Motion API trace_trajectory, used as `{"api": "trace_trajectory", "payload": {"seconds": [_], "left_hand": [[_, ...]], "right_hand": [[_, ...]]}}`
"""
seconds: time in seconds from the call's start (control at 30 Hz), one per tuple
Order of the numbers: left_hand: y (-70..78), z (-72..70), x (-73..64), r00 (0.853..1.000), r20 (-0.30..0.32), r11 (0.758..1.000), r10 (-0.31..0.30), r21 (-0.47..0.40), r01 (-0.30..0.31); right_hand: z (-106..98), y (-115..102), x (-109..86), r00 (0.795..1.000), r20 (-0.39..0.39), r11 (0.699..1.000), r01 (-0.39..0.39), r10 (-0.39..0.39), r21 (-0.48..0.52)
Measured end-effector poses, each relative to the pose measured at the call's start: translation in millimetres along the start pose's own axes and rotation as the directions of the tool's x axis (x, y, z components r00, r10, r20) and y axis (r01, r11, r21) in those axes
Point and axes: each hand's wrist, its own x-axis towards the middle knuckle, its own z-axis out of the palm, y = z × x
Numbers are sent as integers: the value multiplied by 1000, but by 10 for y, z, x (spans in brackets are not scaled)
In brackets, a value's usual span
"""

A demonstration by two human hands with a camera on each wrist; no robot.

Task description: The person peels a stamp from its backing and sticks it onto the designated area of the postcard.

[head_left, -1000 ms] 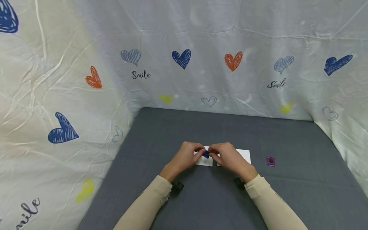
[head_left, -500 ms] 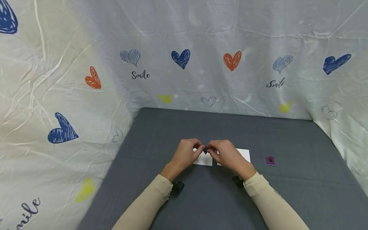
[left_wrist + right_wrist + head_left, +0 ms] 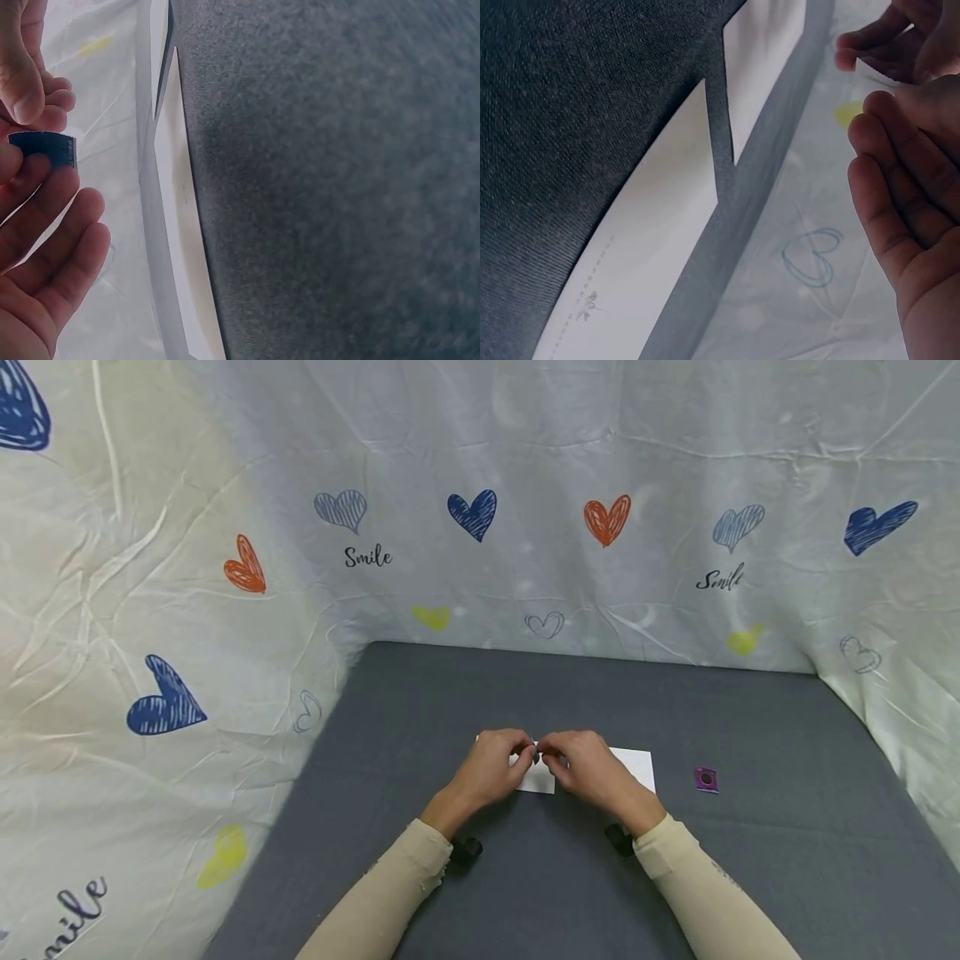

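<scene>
Close over the table, both hands meet at a small blue piece (image 3: 45, 141) with a finely toothed edge. My left hand (image 3: 491, 768) pinches it between thumb and fingertips. The thumb and curled fingers of my right hand (image 3: 588, 768) pinch at its opposite edge, where the contact is partly hidden. A pale face of the piece shows in the right wrist view. Beneath the hands lie two flat white paper rectangles side by side, the left paper (image 3: 536, 779) and the right paper (image 3: 636, 766), each partly covered by a hand. The right wrist view shows faint dotted print on one.
A small purple square (image 3: 707, 779) with a dark round centre lies to the right of the papers. The table has a grey cloth (image 3: 750, 877). Behind it and along its left hangs a white curtain (image 3: 540, 543) with printed hearts.
The blue piece has turned between the fingertips, from showing a broad blue face to appearing narrow and dark. The hands lifted slightly, then came back down. The papers and purple square stay put.
</scene>
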Motion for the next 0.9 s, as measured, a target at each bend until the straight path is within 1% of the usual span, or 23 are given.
{"api": "trace_trajectory", "payload": {"seconds": [0.17,0.37,0.57,0.73,0.9], "left_hand": [[2,7,-24,1000,14,1000,-7,-22,7],[14,-13,-42,999,31,998,-11,-57,13],[8,-17,-45,999,34,999,1,-52,1],[8,-24,-55,999,35,999,-1,-38,2],[2,-21,-65,999,37,999,-4,-39,5]], "right_hand": [[13,-3,-15,1000,-7,1000,8,-8,10],[0,-16,-14,1000,-4,1000,0,0,6],[7,-19,-7,1000,-4,1000,2,-2,-17],[30,-9,-4,1000,-16,1000,17,-18,-11],[56,-3,1,1000,-11,1000,21,-21,-8]]}}
